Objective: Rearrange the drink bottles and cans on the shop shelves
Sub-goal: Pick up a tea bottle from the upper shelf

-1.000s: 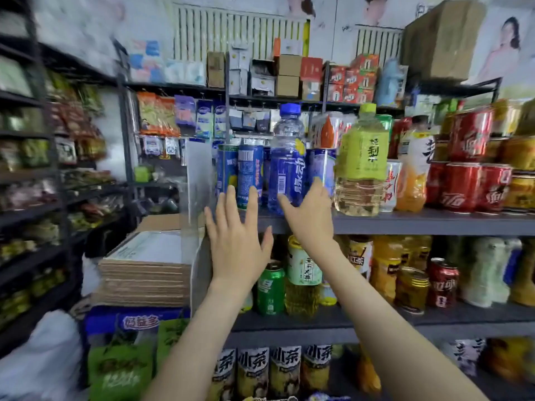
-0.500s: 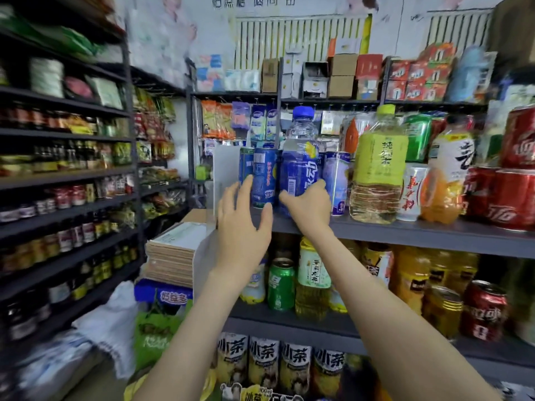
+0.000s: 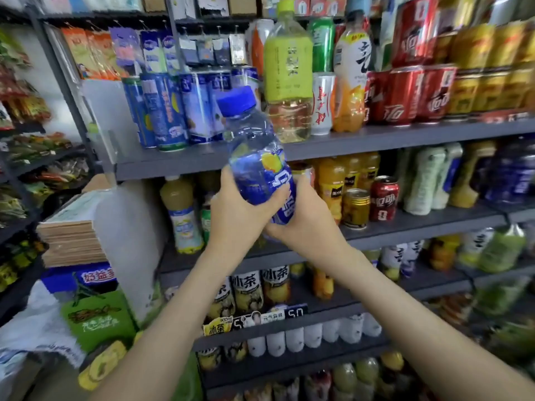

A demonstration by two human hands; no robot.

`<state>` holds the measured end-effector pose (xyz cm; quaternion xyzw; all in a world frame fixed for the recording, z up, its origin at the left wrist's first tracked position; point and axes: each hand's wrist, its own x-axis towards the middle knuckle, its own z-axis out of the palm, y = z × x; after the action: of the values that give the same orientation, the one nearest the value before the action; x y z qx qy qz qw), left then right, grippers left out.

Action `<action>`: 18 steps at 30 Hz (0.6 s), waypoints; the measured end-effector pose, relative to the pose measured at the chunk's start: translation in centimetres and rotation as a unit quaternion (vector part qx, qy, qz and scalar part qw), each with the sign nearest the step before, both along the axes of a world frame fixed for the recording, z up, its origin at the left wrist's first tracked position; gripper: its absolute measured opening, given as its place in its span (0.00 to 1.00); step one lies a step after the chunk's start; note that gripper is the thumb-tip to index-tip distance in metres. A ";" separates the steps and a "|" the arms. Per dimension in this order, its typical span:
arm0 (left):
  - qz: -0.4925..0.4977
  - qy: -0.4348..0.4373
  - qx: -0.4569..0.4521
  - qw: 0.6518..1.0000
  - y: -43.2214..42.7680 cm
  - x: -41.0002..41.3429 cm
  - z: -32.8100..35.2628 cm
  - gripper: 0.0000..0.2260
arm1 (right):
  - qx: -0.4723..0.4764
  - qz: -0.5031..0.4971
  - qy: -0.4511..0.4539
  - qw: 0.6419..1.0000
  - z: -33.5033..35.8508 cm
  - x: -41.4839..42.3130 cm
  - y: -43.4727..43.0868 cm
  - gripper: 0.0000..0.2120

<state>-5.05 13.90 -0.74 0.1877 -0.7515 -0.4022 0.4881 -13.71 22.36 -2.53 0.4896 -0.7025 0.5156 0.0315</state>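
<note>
Both hands grip the blue-capped bottle (image 3: pixel 257 157) (tilted).

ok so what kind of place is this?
Most likely a small convenience shop: grey metal shelves packed with red cans and drink bottles, snack packets hanging at the left, a price strip on a lower shelf edge.

Slim bare left forearm (image 3: pixel 162 322) and right forearm (image 3: pixel 405 308); left grip (image 3: pixel 237 209) and right grip (image 3: pixel 304 224) bare too

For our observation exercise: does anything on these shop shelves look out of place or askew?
The blue-capped bottle leans left in front of the shelves, gripped by the left hand and right hand. No spill shows.
</note>
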 end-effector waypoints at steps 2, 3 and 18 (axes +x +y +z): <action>-0.065 -0.024 0.030 0.997 1.0 -1.5 -1.3 0.19 | 0.021 0.012 -0.048 0.999 -0.7 -1.1 2.4 0.27; -0.100 -0.031 0.057 0.993 1.4 -2.3 -1.8 0.17 | 0.026 0.018 -0.068 0.997 -0.9 -1.7 3.5 0.27; -0.420 -0.174 0.172 0.874 18.0 -23.1 -7.3 0.24 | 0.085 -0.166 -0.167 0.968 -6.0 -19.4 25.0 0.25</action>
<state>-28.15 31.91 -8.02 0.0019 -0.7516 -0.6528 0.0941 -33.16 47.36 -8.56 0.2738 -0.8108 0.5155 -0.0427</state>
